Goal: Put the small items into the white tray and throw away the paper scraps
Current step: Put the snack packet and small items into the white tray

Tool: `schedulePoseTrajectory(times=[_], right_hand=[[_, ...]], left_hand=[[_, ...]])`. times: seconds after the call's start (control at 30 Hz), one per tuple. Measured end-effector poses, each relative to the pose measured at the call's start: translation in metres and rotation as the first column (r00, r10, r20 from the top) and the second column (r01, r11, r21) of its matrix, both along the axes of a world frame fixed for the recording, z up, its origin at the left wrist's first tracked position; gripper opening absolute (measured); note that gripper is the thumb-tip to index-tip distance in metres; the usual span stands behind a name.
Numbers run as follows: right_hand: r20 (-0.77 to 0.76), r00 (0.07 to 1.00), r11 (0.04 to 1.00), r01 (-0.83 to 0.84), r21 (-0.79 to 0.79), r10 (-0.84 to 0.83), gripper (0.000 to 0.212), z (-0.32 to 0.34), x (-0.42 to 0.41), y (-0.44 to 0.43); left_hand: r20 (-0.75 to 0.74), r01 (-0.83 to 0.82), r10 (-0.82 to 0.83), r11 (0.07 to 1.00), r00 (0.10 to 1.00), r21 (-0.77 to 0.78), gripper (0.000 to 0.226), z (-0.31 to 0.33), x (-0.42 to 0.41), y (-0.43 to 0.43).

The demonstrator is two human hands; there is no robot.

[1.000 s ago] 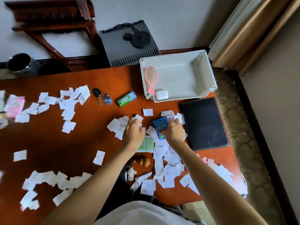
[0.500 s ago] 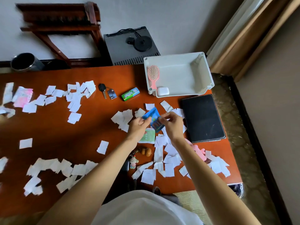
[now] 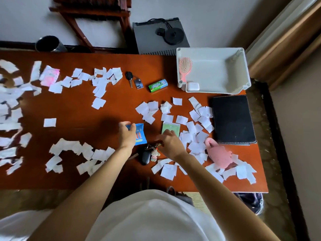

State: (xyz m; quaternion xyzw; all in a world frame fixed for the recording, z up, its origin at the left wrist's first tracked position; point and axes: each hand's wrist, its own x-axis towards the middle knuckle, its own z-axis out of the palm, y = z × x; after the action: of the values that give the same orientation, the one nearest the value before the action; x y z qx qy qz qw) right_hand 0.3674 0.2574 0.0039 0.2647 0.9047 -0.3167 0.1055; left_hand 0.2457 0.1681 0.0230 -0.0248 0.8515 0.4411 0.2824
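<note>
left hand pinching blue packet by its left edge, right hand curled over key bunch, grip unclear, white tray well beyond both

Inside the tray, the floor is bare right of the hairbrush and white case. Before the tray lie paper scraps and a notebook, left of it a gum pack.

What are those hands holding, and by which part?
The left hand pinches the blue packet by its far left corner; whether the right hand holds anything cannot be told.
</note>
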Motion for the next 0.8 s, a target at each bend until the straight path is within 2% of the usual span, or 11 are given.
schedulePoseTrajectory(times=[0.13, 0.2, 0.33, 0.43, 0.5, 0.67, 0.8], right_hand=[[0.206, 0.976, 0.993, -0.091, 0.082, 0.072, 0.035, -0.01, -0.017, -0.014], [0.232, 0.971, 0.99, -0.08, 0.117, 0.051, 0.03, -0.015, -0.019, -0.014], [0.142, 0.99, 0.999, 0.003, 0.05, -0.01, 0.031, -0.017, -0.019, -0.012], [0.065, 0.994, 0.994, -0.087, -0.066, 0.091, 0.041, -0.017, -0.023, -0.016], [0.058, 0.988, 0.988, -0.139, -0.064, 0.142, 0.036, -0.02, -0.027, -0.02], [0.072, 0.991, 0.993, -0.118, 0.022, 0.116, 0.016, -0.022, -0.03, -0.022], [0.05, 0.998, 0.997, -0.044, -0.061, 0.047, 0.016, -0.012, -0.033, -0.017]], left_hand=[[0.021, 0.006, -0.005, 0.999, 1.0, -0.044, 0.024, 0.001, -0.005, -0.011], [0.021, 0.016, -0.015, 0.998, 1.0, -0.059, 0.029, 0.002, -0.009, -0.014], [0.017, 0.022, -0.021, 0.998, 1.0, -0.067, 0.029, 0.004, -0.014, -0.017], [0.02, 0.044, -0.042, 0.997, 0.999, -0.07, 0.03, 0.005, -0.018, -0.017], [0.022, 0.058, -0.057, 0.996, 0.998, -0.066, 0.029, 0.005, -0.02, -0.017], [0.038, 0.073, -0.071, 0.997, 0.997, -0.037, 0.015, 0.008, -0.027, -0.019], [0.051, 0.089, -0.088, 0.996, 0.995, -0.008, 0.019, 0.01, -0.031, -0.02]])
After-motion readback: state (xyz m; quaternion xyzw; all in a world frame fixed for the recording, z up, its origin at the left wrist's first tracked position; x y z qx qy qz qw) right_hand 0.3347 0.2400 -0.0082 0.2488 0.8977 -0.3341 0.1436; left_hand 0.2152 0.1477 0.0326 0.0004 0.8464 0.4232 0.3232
